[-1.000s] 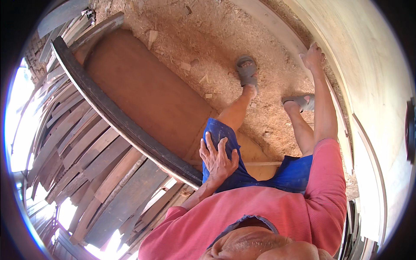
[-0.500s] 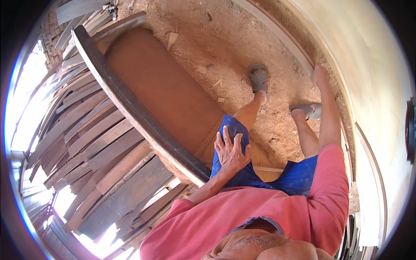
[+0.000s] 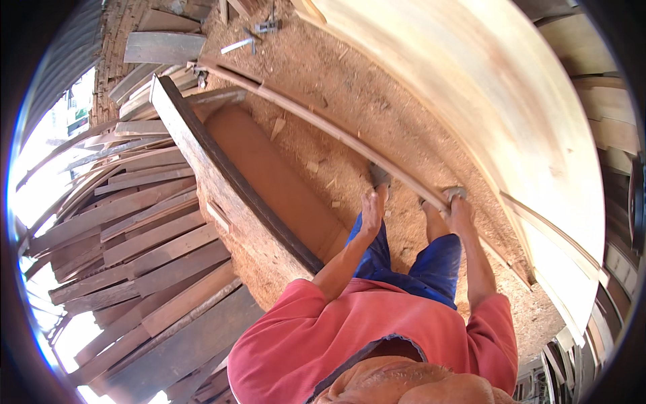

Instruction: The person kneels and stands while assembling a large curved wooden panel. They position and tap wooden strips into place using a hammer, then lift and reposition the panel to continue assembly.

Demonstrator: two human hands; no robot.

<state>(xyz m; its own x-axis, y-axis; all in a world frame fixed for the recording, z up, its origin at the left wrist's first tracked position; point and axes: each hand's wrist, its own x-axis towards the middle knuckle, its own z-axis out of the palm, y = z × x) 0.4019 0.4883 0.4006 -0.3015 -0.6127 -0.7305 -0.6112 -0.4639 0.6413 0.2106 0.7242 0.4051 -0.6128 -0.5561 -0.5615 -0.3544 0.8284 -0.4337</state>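
Observation:
My right hand [image 3: 459,214] is closed around a long, narrow reddish-brown wooden strip [image 3: 323,124]. The strip slants from the far left, past my feet, down to the near right. At its far end it comes close to a dark-edged wooden bench [image 3: 232,178]. Above my left knee, my left hand [image 3: 371,212] is seen edge-on, off the strip. Its fingers look loosely extended, with nothing seen in them.
A large pale wooden board [image 3: 498,87] curves along the right. Stacked planks [image 3: 155,236] fill the left. Beneath the bench top is a smooth brown panel [image 3: 269,168]. A metal clamp [image 3: 267,27] lies at the far end, on sawdust-covered ground [image 3: 309,60] with wood scraps.
My right hand has brought the strip up and leftward, away from the pale board. My left hand has risen off my knee. The view has shifted, showing more of the right side.

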